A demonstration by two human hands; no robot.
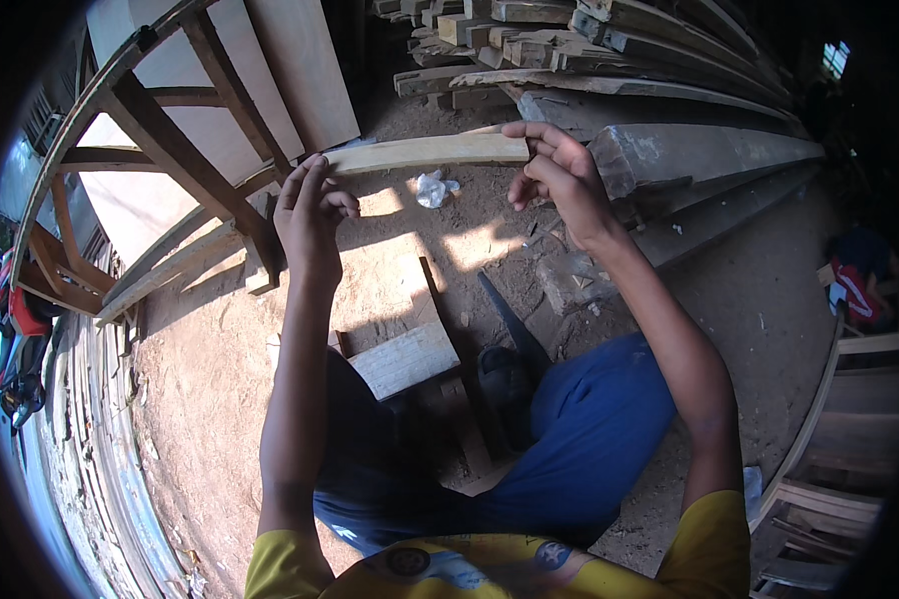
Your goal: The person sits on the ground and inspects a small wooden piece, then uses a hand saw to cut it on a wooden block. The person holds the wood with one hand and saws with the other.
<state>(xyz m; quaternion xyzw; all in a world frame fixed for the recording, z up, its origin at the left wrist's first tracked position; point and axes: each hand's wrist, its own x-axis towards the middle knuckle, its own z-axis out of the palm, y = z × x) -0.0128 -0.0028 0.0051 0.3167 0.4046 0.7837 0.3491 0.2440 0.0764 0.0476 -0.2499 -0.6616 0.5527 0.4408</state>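
Note:
A pale narrow wooden strip [420, 151] spans the space between my hands, held up over the ground. My left hand [310, 210] grips its left end, some fingers loosely curled. My right hand [564, 185] pinches the right end, with the other fingers bent. Below them stands a low wooden bench or block [405, 354], and a long dark tool, perhaps a saw blade [504, 314], lies beside it near my foot. A crumpled clear plastic bag [433, 190] is on the dirt ground.
A curved wooden frame [160, 145] leans before pale panels [300, 70] at left. Stacked timber [529, 40] and heavy beams [689, 160] lie ahead and right. Long boards [100, 449] line the left. Another person [869, 270] crouches at far right above wooden pieces [839, 409].

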